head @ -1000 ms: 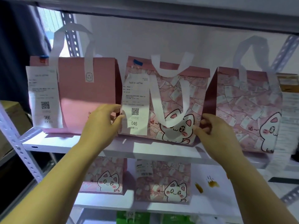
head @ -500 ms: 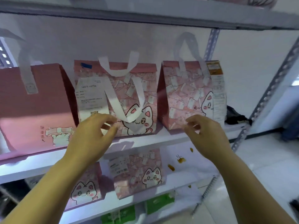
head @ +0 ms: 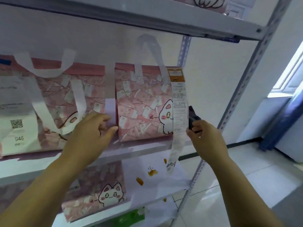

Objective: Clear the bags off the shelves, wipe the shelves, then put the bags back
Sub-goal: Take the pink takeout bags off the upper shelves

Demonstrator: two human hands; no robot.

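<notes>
**Two hands at the right-hand bag on the middle shelf**

Two bare hands reach in, the left hand [head: 91, 133] and the right hand [head: 205, 138]. Four pink cat-print bags show. One, the lower bag [head: 98, 190], stands on the lower shelf [head: 164, 182] beside several orange smears [head: 152, 172]. Two stand side by side on the middle shelf [head: 139, 149]: the receipt bag [head: 65, 104] numbered 046 and the right-hand bag [head: 141, 104]. A sliver of the top bag [head: 208, 2] shows on the shelf above. One long receipt [head: 178, 112] hangs down the right-hand bag's right edge, past the shelf lip.

The receipt bag is cut off at the left edge of the frame. The left forearm covers the lower bag's left part. A dark object [head: 193, 118] sits half hidden behind the long receipt, and what it is cannot be told. The print on both receipts is blurred.

The left grip is released. Its fingers reach into the gap between the two middle bags, and the thumb touches the right-hand bag's lower left corner. The right grip is curled at the long receipt's edge. Whether it pinches the paper, the bag or the dark object cannot be told.
</notes>
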